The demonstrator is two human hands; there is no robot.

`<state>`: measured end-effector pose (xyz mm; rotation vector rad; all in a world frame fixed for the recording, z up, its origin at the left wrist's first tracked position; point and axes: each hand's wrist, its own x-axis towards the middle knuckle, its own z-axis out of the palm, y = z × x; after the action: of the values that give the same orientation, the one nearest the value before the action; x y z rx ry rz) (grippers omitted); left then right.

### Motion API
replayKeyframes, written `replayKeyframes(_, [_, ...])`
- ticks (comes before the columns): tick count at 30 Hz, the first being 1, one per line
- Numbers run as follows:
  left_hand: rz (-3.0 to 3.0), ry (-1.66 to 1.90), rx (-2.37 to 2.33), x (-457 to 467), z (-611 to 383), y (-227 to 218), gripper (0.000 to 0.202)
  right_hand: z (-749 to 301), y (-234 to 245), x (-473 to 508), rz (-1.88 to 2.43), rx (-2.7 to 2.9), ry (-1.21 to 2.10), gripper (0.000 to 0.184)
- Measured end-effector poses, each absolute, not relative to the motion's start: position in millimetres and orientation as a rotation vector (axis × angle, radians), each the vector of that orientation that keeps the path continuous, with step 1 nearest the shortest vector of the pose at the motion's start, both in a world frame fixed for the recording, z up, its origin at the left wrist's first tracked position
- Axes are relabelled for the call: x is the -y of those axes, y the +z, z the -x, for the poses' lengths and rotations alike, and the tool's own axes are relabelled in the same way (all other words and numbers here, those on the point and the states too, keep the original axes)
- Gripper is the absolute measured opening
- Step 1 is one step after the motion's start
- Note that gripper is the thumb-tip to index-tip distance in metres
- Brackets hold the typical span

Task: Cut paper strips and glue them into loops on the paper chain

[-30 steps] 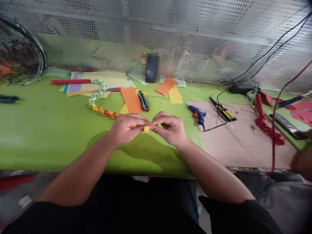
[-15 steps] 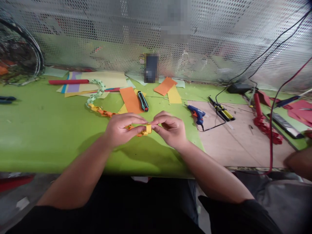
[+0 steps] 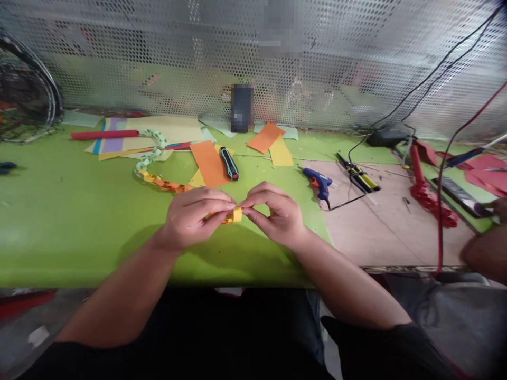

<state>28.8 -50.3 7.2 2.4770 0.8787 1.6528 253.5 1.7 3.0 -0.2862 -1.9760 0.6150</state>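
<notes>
Both my hands meet over the green tabletop (image 3: 71,232), pinching a small yellow paper loop (image 3: 234,215) between their fingertips. My left hand (image 3: 196,217) also holds an orange paper strip (image 3: 214,215) against the loop, and my right hand (image 3: 275,214) presses from the other side. A paper chain (image 3: 156,169) of pale green, yellow and orange links curves across the table and runs toward my left hand. Its last stretch is hidden behind that hand, so I cannot tell whether it joins the loop. Nearest my hands lie an orange paper sheet (image 3: 208,163) and a black-and-teal utility knife (image 3: 229,163).
A blue glue gun (image 3: 320,183) and yellow-handled pliers (image 3: 358,179) rest near a tan board (image 3: 380,227). Coloured paper sheets (image 3: 158,129) and a perforated metal screen (image 3: 253,53) lie behind. A co-worker's arm (image 3: 487,253) reaches in at right, near red paper (image 3: 431,203) and cables.
The orange strip and yellow loop now sit tighter in my fingers, with less of the strip showing. My hands have hardly moved. The whole view has shifted slightly as my head moved.
</notes>
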Motion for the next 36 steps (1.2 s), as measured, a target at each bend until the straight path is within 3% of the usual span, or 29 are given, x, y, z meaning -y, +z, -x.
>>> replayKeyframes(24, [-2.383,1.745,-0.954,56.3,-40.0,-3.2,0.035,-254.6,-4.8,9.7,0.293,2.022,0.127,0.026])
replayKeyframes(36, [-2.471,1.713,-1.012,54.4,-33.8,-5.4,0.031,-253.6,-1.9,7.1,0.254,2.048,0.326,0.025])
